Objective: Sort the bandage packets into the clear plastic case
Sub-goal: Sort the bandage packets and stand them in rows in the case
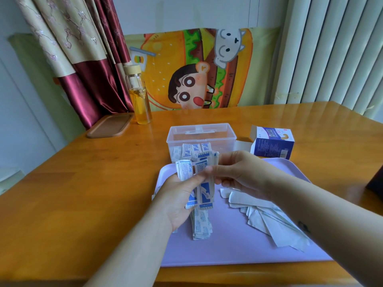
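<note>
A clear plastic case (201,135) stands open behind a lilac tray (228,249), with several blue-and-white bandage packets (191,151) upright inside it. My left hand (180,195) grips a bundle of bandage packets (204,183) above the tray's far left corner. My right hand (238,170) pinches the top of that same bundle from the right. More small packets (202,224) lie on the tray under my left hand. A fan of longer pale packets (269,220) lies on the tray below my right forearm.
A blue-and-white bandage box (272,145) stands open to the right of the case. At the back left are a glass bottle of yellow liquid (139,96) and a brown tray (109,125). The wooden table (83,183) reaches a chair back with a cartoon cover.
</note>
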Motion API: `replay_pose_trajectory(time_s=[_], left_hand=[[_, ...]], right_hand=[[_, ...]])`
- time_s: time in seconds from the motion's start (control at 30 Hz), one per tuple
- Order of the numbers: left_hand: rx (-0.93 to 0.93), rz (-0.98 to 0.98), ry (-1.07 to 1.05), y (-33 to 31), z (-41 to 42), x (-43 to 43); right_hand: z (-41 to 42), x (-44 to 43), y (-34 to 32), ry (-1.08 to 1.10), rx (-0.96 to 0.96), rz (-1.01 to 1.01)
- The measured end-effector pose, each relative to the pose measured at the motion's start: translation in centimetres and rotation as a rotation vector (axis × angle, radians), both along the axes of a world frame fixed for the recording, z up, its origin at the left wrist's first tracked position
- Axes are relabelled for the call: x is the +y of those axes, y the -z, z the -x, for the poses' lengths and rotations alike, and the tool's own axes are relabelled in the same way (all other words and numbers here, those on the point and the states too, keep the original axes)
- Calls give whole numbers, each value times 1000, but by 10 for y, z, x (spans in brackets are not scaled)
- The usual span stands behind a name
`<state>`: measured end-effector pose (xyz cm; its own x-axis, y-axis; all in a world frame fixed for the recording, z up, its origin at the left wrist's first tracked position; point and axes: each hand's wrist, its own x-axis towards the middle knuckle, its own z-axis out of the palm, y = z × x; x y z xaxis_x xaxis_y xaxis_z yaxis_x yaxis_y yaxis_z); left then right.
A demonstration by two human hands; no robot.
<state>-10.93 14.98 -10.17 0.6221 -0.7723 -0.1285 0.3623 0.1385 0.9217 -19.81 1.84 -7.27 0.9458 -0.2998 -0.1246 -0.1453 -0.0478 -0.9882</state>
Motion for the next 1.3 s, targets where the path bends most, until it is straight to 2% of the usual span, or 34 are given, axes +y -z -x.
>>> replay_pose_trajectory(time_s=[0.13,0.3,0.43,0.5,0.57,0.67,0.8,0.9,0.97,1.07,1.17,1.3], left_hand=[[125,-41,82,-1,0,2],[315,-2,179,-9,12,2],[385,-7,128,-12,13,-2],[397,-30,130,-13,10,-4],[375,-59,181,-15,9,-6],[260,-116,255,-15,9,-8],[130,-146,298,-18,4,-7],[82,-148,287,-23,2,-9],[75,-141,255,-28,-4,-13],[60,-158,285,-39,-21,-22],[-13,-180,364,-54,-40,-32],[-117,-188,425,-72,-63,-57]], right_hand=[[0,-3,0,-27,13,78],[-2,1,1,-14,-24,290],[3,9,-8,37,-66,746],[9,11,-12,-65,-66,783],[12,21,-11,-199,-22,921],[8,29,1,-187,-60,1154],[1,18,3,-99,-184,1141],[-1,12,-5,-150,-182,1177],[-4,9,-17,-213,-148,1072],[-18,-13,-41,-138,-152,824],[-36,-37,-61,-41,-184,808],[-56,-53,-77,-31,-189,734]])
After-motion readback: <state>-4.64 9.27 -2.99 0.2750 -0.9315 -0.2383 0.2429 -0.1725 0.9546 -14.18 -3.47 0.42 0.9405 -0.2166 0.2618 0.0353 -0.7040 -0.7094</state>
